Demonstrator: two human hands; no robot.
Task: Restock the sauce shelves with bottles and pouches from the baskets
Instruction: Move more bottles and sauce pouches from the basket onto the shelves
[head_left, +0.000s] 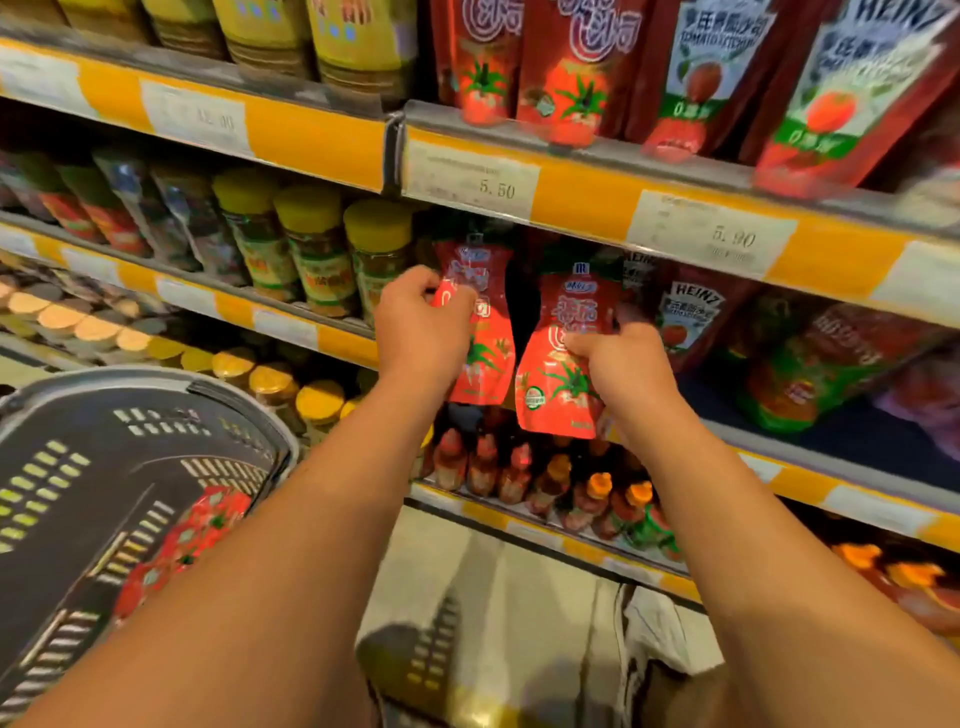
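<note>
Both forearms reach up from the bottom edge toward the shelf (779, 447). Left hand (423, 325) has its fingers curled round a red pouch (485, 332), gripping it at the waist; right hand (626, 358) pinches a second pouch (558, 374) by its right edge. The two pouches hang upright and side by side in front of the middle shelf, their lower corners nearly touching, just left of the Heinz pouches (685, 317) standing there (whether either one rests on the shelf cannot be told). Low on the left sits a dark basket (104, 415) with more red pouches (197, 530) inside. Yellow-capped jars (311, 244) fill the shelf section to the left, and small bottles (519, 473) line the shelf below the hands.
</note>
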